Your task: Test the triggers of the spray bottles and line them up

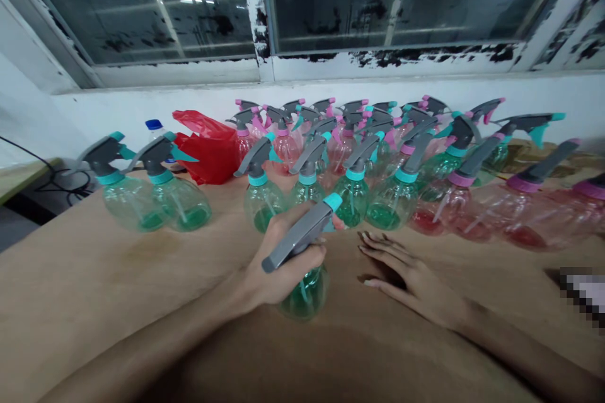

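Note:
My left hand (283, 264) is closed round the neck of a green spray bottle (305, 296) with a grey head and a teal nozzle. The bottle is at the front middle of the table, and my fingers hide its collar. To its right, my right hand (401, 274) rests palm down with fingers stretched out, holding nothing. Just beyond both hands stands a row of green spray bottles (385, 204) with teal collars, each with some green at the bottom. Farther right, pink spray bottles (477, 214) continue the row.
More pink and green spray bottles crowd behind. Two green spray bottles (135, 204) stand apart at left, near a red plastic bag (208, 151) and a blue-capped bottle (154, 129). A pixelated flat object (583, 293) lies at right. Windows (406, 6) rise behind the table (85, 302).

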The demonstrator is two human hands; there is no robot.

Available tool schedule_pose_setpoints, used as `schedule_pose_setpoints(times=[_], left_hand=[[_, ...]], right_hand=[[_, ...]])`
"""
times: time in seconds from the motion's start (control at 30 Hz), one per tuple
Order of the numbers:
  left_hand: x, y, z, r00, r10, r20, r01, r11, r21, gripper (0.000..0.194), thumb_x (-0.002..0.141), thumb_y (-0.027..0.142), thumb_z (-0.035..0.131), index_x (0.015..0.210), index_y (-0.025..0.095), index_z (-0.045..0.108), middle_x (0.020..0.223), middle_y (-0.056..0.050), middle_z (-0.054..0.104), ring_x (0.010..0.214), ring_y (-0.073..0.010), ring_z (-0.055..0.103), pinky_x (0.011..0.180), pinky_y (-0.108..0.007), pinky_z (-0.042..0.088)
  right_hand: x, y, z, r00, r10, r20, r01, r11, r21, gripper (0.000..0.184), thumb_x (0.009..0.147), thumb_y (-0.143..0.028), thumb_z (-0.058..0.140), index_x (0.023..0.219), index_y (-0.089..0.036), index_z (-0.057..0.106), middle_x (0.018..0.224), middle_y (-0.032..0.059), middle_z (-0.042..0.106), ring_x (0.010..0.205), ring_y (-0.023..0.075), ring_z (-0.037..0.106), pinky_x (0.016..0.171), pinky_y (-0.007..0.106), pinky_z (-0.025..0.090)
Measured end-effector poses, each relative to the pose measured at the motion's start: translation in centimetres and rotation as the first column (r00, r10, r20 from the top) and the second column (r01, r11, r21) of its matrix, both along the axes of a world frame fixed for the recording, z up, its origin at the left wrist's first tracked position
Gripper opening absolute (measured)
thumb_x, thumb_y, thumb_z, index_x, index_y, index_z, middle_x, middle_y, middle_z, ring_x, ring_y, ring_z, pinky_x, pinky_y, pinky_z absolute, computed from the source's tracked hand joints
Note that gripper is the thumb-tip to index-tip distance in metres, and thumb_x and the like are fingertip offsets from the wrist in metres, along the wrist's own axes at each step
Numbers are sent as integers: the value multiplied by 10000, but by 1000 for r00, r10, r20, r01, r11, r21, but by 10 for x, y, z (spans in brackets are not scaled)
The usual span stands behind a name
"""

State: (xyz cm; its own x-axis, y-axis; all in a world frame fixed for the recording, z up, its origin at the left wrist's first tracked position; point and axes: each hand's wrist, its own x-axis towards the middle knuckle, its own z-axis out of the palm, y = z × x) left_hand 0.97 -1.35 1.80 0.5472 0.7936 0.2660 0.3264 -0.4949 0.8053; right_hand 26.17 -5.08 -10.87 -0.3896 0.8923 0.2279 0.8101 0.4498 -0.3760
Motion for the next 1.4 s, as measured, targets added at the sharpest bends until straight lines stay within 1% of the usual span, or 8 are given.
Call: schedule_pose_setpoints(times=[0.23, 0.4, 0.6, 0.77, 0.93, 1.07, 1.27, 1.4], left_hand=[[2, 4, -5, 1000, 13, -3, -13, 1000, 28, 351, 735, 219, 492, 1063, 209, 616, 768, -15, 597, 640, -149, 559, 677, -284, 507], [4, 2, -4, 999, 32, -14, -32, 999, 25, 336, 751, 224, 492, 1061, 209, 622, 756, -16, 605, 635, -150, 577, 664, -273, 511], [4, 1, -3, 998, 52, -43, -51, 998, 28, 333, 771, 237, 488, 1080, 219, 611, 716, 0, 609, 610, -143, 574, 613, -245, 504], [4, 1, -3, 998, 50, -36, -50, 999, 18, 337, 759, 222, 489, 1071, 227, 617, 745, -4, 617, 619, -145, 587, 652, -257, 510], [4, 1, -3, 998, 49, -27, -48, 998, 40, 324, 758, 219, 494, 1055, 212, 622, 723, -1, 600, 598, -137, 561, 629, -248, 503], [4, 0, -2, 997, 60, -38, -60, 998, 4, 325, 763, 231, 490, 1063, 228, 616, 697, 3, 600, 615, -150, 578, 606, -250, 503], [4, 0, -3, 999, 50, -2, -50, 999, 12, 338, 744, 204, 500, 1058, 214, 625, 752, -9, 612, 581, -140, 572, 608, -259, 502], [5, 1, -3, 999, 51, 8, -51, 998, 34, 335, 741, 190, 497, 1048, 212, 628, 769, -11, 606, 616, -156, 602, 628, -276, 504]], right_hand=[[-1, -1, 2, 1000, -11, -10, 11, 1000, 0, 532, 863, -478, 487, 1347, -273, 406, 1414, 25, 423, 1333, 242, 310, 1083, 495, 302], [-2, -1, 2, 999, -13, -50, 13, 1000, 14, 526, 852, -475, 506, 1335, -284, 424, 1399, 28, 444, 1318, 253, 337, 1073, 502, 314], [0, 0, 1, 999, 0, -48, 1, 1000, 9, 530, 853, -468, 506, 1342, -287, 412, 1408, 26, 431, 1321, 255, 330, 1076, 502, 309], [1, 1, 1, 1000, 6, -30, -6, 1000, 4, 531, 857, -473, 497, 1344, -282, 408, 1417, 26, 418, 1329, 251, 316, 1080, 501, 301], [-1, 0, 3, 1000, -9, -23, 9, 1000, -7, 536, 857, -483, 493, 1344, -275, 411, 1415, 27, 421, 1325, 244, 324, 1085, 490, 300], [0, 0, 3, 999, 0, -41, 0, 1000, -8, 530, 853, -475, 500, 1339, -278, 420, 1412, 26, 426, 1324, 250, 326, 1081, 491, 305], [1, 1, 1, 999, 8, -40, -8, 1000, 11, 527, 854, -472, 501, 1341, -288, 415, 1417, 23, 418, 1326, 253, 321, 1075, 506, 307], [0, 0, 2, 1000, -2, -27, 2, 1000, 5, 531, 857, -477, 495, 1343, -280, 411, 1420, 22, 414, 1329, 246, 316, 1079, 494, 309]])
